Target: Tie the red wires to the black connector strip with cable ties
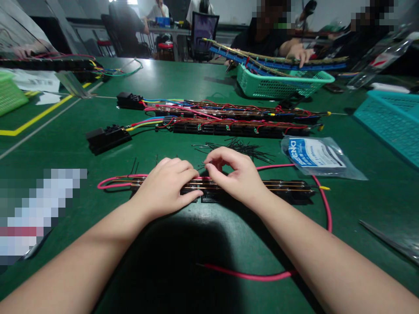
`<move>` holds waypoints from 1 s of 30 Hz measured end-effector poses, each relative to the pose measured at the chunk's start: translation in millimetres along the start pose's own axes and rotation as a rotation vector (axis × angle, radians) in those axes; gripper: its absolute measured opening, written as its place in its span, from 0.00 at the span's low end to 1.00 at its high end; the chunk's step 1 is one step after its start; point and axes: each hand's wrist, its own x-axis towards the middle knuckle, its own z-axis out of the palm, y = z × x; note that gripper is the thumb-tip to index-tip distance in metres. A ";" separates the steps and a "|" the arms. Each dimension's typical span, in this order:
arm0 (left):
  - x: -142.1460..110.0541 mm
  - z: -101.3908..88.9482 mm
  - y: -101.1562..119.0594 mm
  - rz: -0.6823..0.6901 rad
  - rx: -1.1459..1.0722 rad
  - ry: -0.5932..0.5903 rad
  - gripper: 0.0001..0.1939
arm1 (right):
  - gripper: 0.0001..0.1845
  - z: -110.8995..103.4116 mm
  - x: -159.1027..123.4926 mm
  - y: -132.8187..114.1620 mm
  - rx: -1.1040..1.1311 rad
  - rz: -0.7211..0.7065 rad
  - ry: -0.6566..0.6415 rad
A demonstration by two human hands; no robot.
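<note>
A long black connector strip [288, 190] with thin brass-coloured rails lies across the green table [183, 83] in front of me. My left hand [168, 185] rests on its middle with fingers curled over it, pressing it down. My right hand [234, 174] is just to the right, thumb and forefinger pinched on something thin that I cannot make out, perhaps a black cable tie. A pink wire [322, 205] loops from the strip's right end round toward me, and another pink loop [108, 182] leaves its left end.
A heap of thin black ties [244, 148] and a plastic bag with a blue label [316, 155] lie just beyond the strip. Two wired strips [229, 120] sit farther back, and teal baskets [281, 83] at the right. Other people sit at the far side.
</note>
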 end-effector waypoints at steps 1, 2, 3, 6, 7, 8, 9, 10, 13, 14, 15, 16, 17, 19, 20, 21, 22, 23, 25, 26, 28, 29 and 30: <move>0.0 0.0 -0.1 -0.002 -0.005 0.000 0.20 | 0.04 -0.1 0.0 0.1 0.003 -0.004 0.013; 0.0 -0.1 -0.3 -0.004 -0.011 0.003 0.20 | 0.04 -0.3 0.1 -0.1 0.009 -0.003 0.030; 0.1 -0.2 -0.4 -0.005 -0.018 0.004 0.19 | 0.04 -0.7 0.1 -0.5 0.017 0.003 0.043; 0.8 -0.4 -1.1 -0.006 -0.033 0.005 0.19 | 0.03 -2.2 0.0 -2.5 0.037 0.042 0.063; 1.1 -0.4 -1.3 -0.008 -0.038 0.004 0.19 | 0.03 -2.6 -0.1 -3.2 0.039 0.054 0.065; 1.4 -0.5 -1.5 -0.011 -0.042 0.002 0.19 | 0.03 -2.9 -0.2 -3.8 0.039 0.063 0.067; 1.7 -0.5 -1.6 -0.014 -0.046 0.001 0.19 | 0.03 -3.1 -0.3 -4.3 0.038 0.068 0.070; 1.9 -0.6 -1.8 -0.017 -0.050 0.000 0.19 | 0.03 -3.2 -0.3 -4.6 0.034 0.068 0.075; 2.3 -1.0 -2.0 -0.021 -0.061 -0.006 0.19 | 0.03 -2.8 -0.4 -4.5 0.015 0.055 0.066; 2.3 -1.2 -2.1 -0.023 -0.064 -0.009 0.19 | 0.03 -2.6 -0.4 -4.3 0.010 0.050 0.056; 2.3 -1.3 -2.2 -0.023 -0.065 -0.013 0.19 | 0.04 -2.4 -0.4 -4.1 0.011 0.046 0.041; 2.3 -1.4 -2.3 -0.024 -0.065 -0.016 0.19 | 0.04 -2.3 -0.4 -4.1 0.016 0.044 0.026; 2.3 -1.4 -2.5 -0.023 -0.063 -0.021 0.20 | 0.04 -2.4 -0.3 -4.2 0.024 0.042 0.016; 2.2 -1.3 -2.8 -0.021 -0.062 -0.024 0.20 | 0.04 -3.2 -0.2 -5.1 0.037 0.039 0.018; 2.2 -1.2 -2.9 -0.020 -0.063 -0.022 0.20 | 0.04 -3.9 -0.1 -6.0 0.037 0.037 0.030; 2.1 -1.1 -2.9 -0.019 -0.066 -0.020 0.20 | 0.04 -4.6 0.0 -6.9 0.033 0.034 0.044; 2.1 -1.0 -3.0 -0.020 -0.069 -0.018 0.20 | 0.04 -5.3 0.1 -7.9 0.026 0.029 0.057; 2.1 -0.9 -3.0 -0.021 -0.072 -0.016 0.20 | 0.04 -5.8 0.1 -8.8 0.017 0.022 0.066; 2.2 -0.7 -3.1 -0.024 -0.078 -0.016 0.19 | 0.04 -6.2 -0.1 -9.9 -0.002 0.007 0.069; 2.2 -0.6 -3.3 -0.026 -0.080 -0.017 0.19 | 0.04 -6.0 -0.2 -10.0 -0.012 0.001 0.066; 2.2 -0.5 -3.5 -0.027 -0.083 -0.019 0.20 | 0.05 -5.2 -0.5 -9.5 -0.027 -0.010 0.057; 2.2 -0.5 -3.6 -0.027 -0.084 -0.020 0.20 | 0.05 -4.7 -0.7 -8.9 -0.032 -0.017 0.053; 2.2 -0.4 -3.7 -0.028 -0.086 -0.020 0.20 | 0.05 -4.2 -0.8 -8.2 -0.037 -0.026 0.048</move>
